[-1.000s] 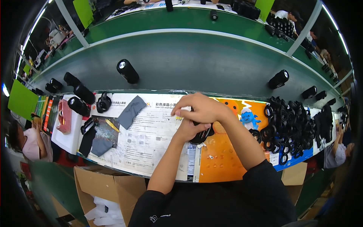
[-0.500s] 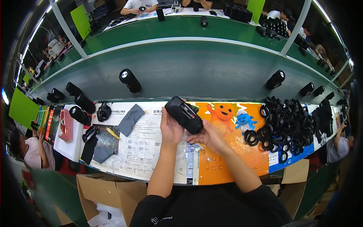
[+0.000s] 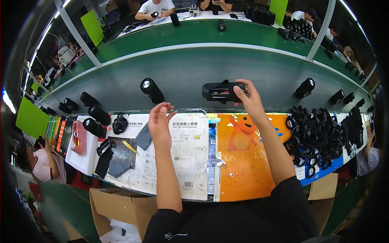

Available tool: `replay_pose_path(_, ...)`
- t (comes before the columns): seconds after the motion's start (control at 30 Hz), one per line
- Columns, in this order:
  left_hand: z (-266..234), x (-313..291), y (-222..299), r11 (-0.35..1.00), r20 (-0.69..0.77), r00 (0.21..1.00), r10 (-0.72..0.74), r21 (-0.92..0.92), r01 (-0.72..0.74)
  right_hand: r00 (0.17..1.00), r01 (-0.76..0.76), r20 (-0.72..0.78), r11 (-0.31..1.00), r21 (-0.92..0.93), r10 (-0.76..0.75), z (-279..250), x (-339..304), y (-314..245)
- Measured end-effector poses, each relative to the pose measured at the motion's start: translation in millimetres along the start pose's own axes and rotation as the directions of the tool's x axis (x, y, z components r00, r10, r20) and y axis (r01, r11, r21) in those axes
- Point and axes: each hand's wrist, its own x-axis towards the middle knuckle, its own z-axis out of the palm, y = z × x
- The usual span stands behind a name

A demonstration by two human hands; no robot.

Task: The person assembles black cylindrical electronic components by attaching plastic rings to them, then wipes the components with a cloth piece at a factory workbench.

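Note:
My right hand [image 3: 252, 99] grips one end of a black cylindrical portable speaker [image 3: 214, 91], held lying on its side over the grey-green belt. Its side panel and the strip across it face up. My left hand [image 3: 159, 121] is empty, its fingers loosely bent and apart. Just beyond those fingertips stands another black speaker [image 3: 152, 91] with a silvery disc on its top; a small gap seems to separate them. Beneath my left wrist lies a grey cloth [image 3: 143, 138], partly hidden by the arm.
Black rings [image 3: 314, 135] are heaped on the bench at right. Several speakers stand along the belt [image 3: 186, 73] on both sides. At left are a headphone-like black object [image 3: 120, 123], a yellow-handled tool [image 3: 129, 146] and a pink holder [image 3: 79, 137]. An open carton [image 3: 121, 206] sits below; co-workers sit around.
The speaker has gone from both hands over the bench to my right hand alone, farther out over the belt. My left hand has let go and shifted left. The view has shifted slightly.

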Motion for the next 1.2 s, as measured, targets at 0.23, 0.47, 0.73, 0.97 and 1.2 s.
replay_pose_path(0.23, -63, -13, 3, 0.542, -0.003, 0.934, 0.357, 0.815, -0.205, 0.989, -0.138, 0.093, 0.964, 0.229, 0.119, 7, -36, 8)
replay_pose_path(0.47, -130, -14, -2, 0.095, 0.043, 0.991, 0.124, 0.994, -0.055, 0.978, -0.208, 0.066, 0.933, 0.294, 0.197, 29, -90, 0)
replay_pose_path(0.73, -36, -37, 8, 0.464, 0.361, 0.928, 0.094, 0.808, -0.361, 0.976, -0.216, 0.078, 0.916, 0.340, 0.201, 33, -124, 37)
replay_pose_path(0.97, -57, -44, -21, 0.570, 0.097, 0.985, -0.141, 0.822, 0.001, 0.976, -0.215, 0.056, 0.899, 0.382, 0.209, 32, -133, 52)
replay_pose_path(1.2, -28, -61, -33, 0.957, 0.422, 0.904, -0.070, 0.285, -0.059, 0.975, -0.220, 0.036, 0.922, 0.317, 0.220, 40, -136, 62)
